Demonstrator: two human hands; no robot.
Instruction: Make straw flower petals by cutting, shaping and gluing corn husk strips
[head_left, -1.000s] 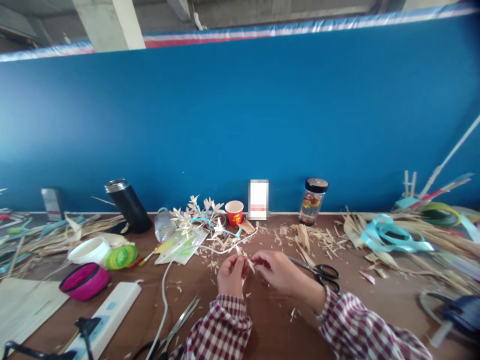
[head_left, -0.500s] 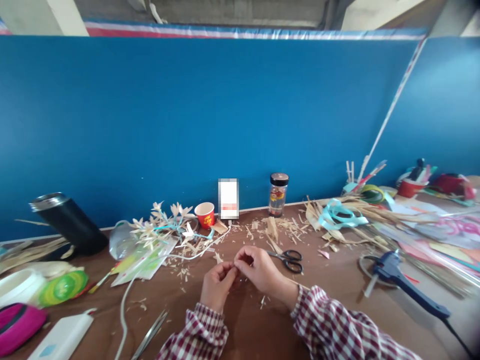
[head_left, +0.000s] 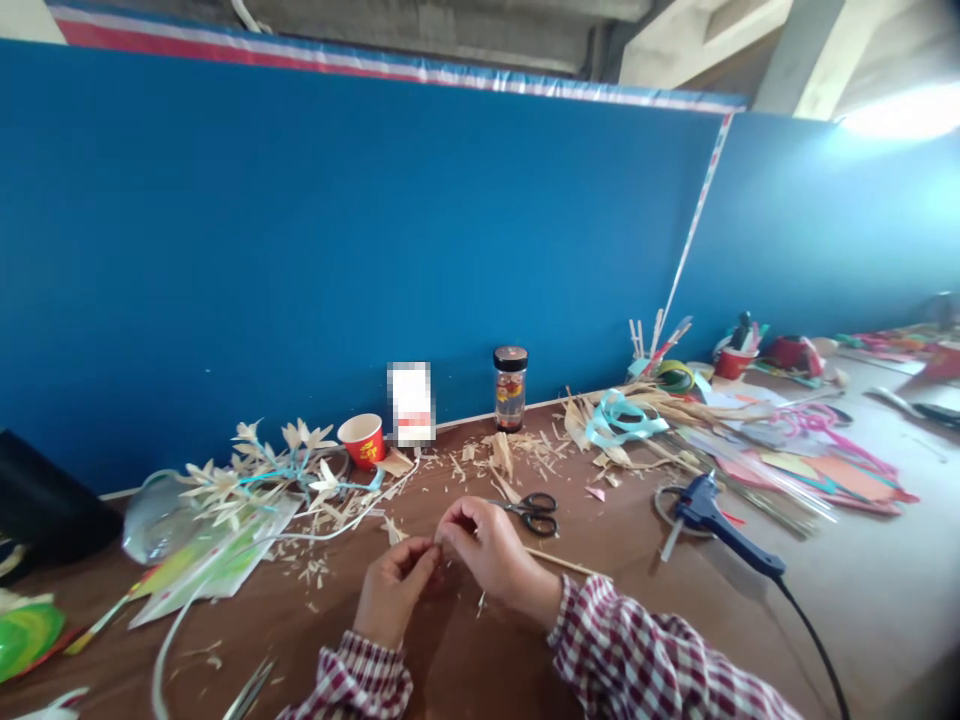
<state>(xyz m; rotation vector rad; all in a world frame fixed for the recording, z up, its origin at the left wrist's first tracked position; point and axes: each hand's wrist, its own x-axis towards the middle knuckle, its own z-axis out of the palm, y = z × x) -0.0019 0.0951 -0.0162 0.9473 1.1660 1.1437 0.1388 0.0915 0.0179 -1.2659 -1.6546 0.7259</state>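
Observation:
My left hand [head_left: 391, 590] and my right hand [head_left: 487, 548] meet over the brown table [head_left: 637, 590], both in checked sleeves. Their fingertips pinch together on a small pale straw piece [head_left: 439, 547], too small to make out fully. Black scissors [head_left: 534, 510] lie just beyond my right hand. A thin straw stick [head_left: 559, 561] lies on the table by my right wrist. Straw scraps [head_left: 322, 572] are scattered to the left of my left hand.
Straw flowers with blue ribbon [head_left: 262, 475], a red paper cup [head_left: 362, 441] and a glass jar [head_left: 510, 388] stand along the blue partition. A blue glue gun [head_left: 720, 525] with its cord lies at the right, beyond it a ribbon coil [head_left: 619, 418] and coloured paper [head_left: 817, 465].
The view has swung to the right, so the left-side clutter slid out of frame and the right end of the table appeared. Both hands stay pinched together on the small piece.

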